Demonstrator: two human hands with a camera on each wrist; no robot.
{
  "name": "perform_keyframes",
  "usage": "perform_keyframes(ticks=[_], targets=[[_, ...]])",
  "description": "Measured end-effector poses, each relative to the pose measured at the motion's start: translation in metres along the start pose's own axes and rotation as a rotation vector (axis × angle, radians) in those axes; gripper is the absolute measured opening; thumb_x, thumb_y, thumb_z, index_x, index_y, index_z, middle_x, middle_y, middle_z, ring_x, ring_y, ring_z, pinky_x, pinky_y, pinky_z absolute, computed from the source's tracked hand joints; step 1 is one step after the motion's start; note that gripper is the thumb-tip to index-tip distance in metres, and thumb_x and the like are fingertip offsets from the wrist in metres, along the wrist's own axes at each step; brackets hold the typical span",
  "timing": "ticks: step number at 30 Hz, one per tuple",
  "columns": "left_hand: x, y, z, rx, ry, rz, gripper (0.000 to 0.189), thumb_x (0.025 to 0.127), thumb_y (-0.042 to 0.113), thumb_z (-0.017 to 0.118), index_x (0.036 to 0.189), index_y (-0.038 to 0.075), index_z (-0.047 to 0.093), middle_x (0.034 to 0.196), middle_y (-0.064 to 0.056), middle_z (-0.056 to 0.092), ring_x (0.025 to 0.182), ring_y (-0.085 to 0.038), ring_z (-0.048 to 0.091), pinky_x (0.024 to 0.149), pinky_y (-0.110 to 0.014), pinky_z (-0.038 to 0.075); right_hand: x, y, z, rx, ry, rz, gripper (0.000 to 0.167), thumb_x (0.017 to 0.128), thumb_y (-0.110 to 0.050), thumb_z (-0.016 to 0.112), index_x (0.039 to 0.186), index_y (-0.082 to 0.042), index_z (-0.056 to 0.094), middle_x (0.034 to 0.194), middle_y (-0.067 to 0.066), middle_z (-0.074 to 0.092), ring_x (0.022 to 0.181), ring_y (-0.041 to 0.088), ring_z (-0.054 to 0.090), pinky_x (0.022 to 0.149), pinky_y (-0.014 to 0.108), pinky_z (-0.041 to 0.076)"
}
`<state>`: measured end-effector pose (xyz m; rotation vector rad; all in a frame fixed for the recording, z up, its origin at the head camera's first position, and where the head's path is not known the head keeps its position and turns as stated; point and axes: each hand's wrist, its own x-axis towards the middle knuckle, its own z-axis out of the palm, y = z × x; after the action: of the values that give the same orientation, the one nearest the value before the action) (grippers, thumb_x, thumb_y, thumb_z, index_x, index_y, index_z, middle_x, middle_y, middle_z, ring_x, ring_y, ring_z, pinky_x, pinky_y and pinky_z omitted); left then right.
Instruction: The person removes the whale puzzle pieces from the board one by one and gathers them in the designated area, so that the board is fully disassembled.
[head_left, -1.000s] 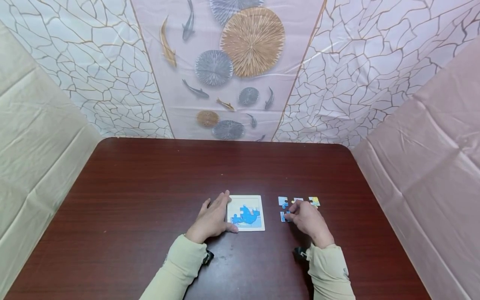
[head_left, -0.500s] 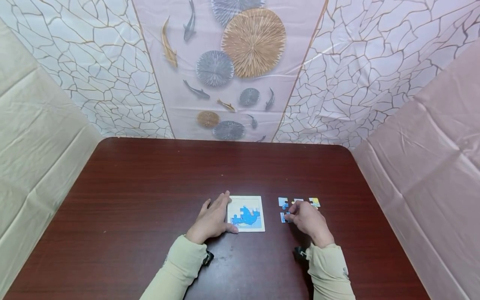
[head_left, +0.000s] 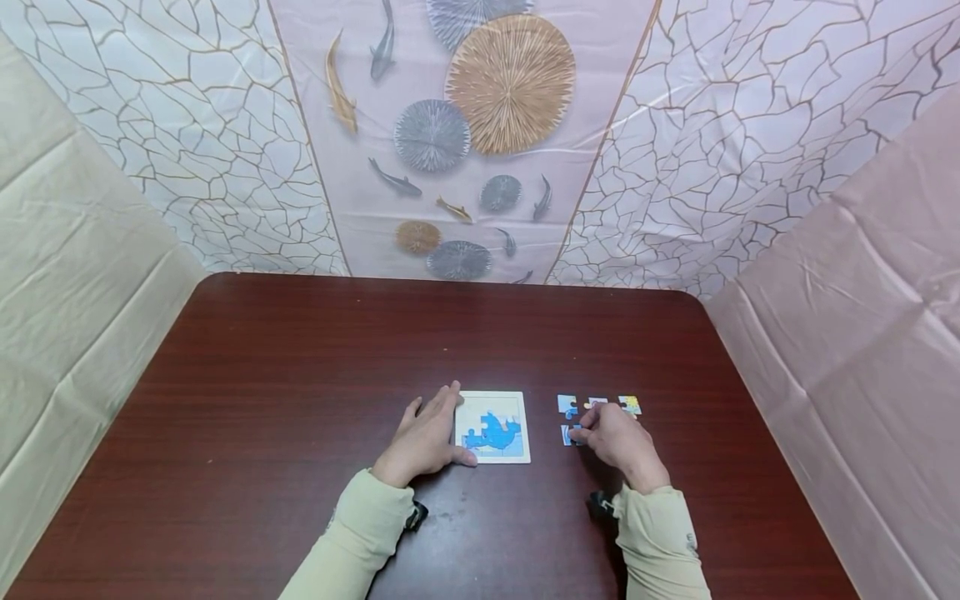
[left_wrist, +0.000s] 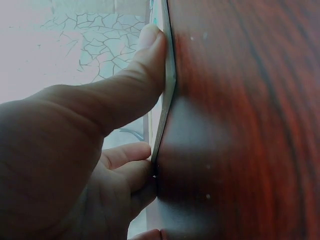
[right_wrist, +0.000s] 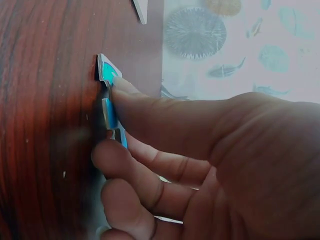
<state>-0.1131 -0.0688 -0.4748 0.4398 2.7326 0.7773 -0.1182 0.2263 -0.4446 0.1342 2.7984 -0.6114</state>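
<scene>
A square puzzle board (head_left: 527, 429) with a pale frame lies flat, its picture partly filled by blue animal-shaped pieces (head_left: 498, 430). My left hand (head_left: 423, 442) rests along its left side, fingers fairly straight, thumb over the lower left corner and a fingertip near the upper left one. To the right, my right hand (head_left: 618, 446) is at a blue and white jigsaw piece (head_left: 566, 435), pinching it low over the table between thumb and curled fingers. The right wrist view shows the thumb against blue piece parts (right_wrist: 111, 116); the hand hides some of them.
Behind the right hand lie more jigsaw pieces: a light blue one (head_left: 566, 404), a partly covered one (head_left: 597, 402) and a yellow one (head_left: 630, 404). The dark red-brown table (head_left: 300, 367) ends at a patterned curtain (head_left: 465, 200), with pale side screens.
</scene>
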Motion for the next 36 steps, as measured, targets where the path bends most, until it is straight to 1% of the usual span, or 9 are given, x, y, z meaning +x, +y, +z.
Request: perform_keyframes(ticks=[8, 19, 27, 36], targets=[[0.0002, -0.0001, 0.0003, 0.000, 0.005, 0.008, 0.113, 0.074, 0.048, 0.081, 0.155, 0.003, 0.016, 0.157, -0.007, 0.030, 0.147, -0.021, 0.017, 0.116, -0.053, 0.011, 0.0003, 0.0008, 0.0001, 0.007, -0.001, 0.002, 0.018, 0.084, -0.029, 0.076, 0.080, -0.016, 0.063, 0.069, -0.003, 0.057, 0.065, 0.017, 0.051, 0.057, 0.033, 0.037], [-0.0004, 0.0010, -0.0004, 0.006, 0.005, 0.007, 0.115, 0.073, 0.048, 0.081, 0.155, 0.003, 0.014, 0.157, -0.008, 0.030, 0.147, -0.021, 0.018, 0.116, -0.053, 0.011, 0.0006, 0.0001, -0.0014, 0.002, -0.022, 0.015, 0.017, 0.084, -0.029, 0.075, 0.080, -0.016, 0.067, 0.070, -0.004, 0.058, 0.065, 0.016, 0.052, 0.058, 0.032, 0.040], [-0.0006, 0.0004, 0.0000, 0.000, 0.001, 0.009, 0.115, 0.074, 0.049, 0.081, 0.155, 0.003, 0.014, 0.157, -0.007, 0.029, 0.147, -0.021, 0.017, 0.116, -0.053, 0.010, 0.0002, -0.0010, -0.0023, 0.008, -0.036, 0.015, 0.018, 0.085, -0.029, 0.075, 0.078, -0.015, 0.066, 0.069, -0.003, 0.058, 0.063, 0.015, 0.051, 0.057, 0.032, 0.040], [-0.0005, -0.0001, -0.0001, -0.004, 0.002, 0.010, 0.115, 0.073, 0.049, 0.081, 0.155, 0.003, 0.014, 0.156, -0.006, 0.031, 0.147, -0.020, 0.016, 0.116, -0.052, 0.010, -0.0009, -0.0015, -0.0021, 0.010, -0.019, 0.017, 0.017, 0.084, -0.029, 0.075, 0.078, -0.015, 0.067, 0.070, -0.003, 0.058, 0.063, 0.015, 0.052, 0.056, 0.032, 0.040]])
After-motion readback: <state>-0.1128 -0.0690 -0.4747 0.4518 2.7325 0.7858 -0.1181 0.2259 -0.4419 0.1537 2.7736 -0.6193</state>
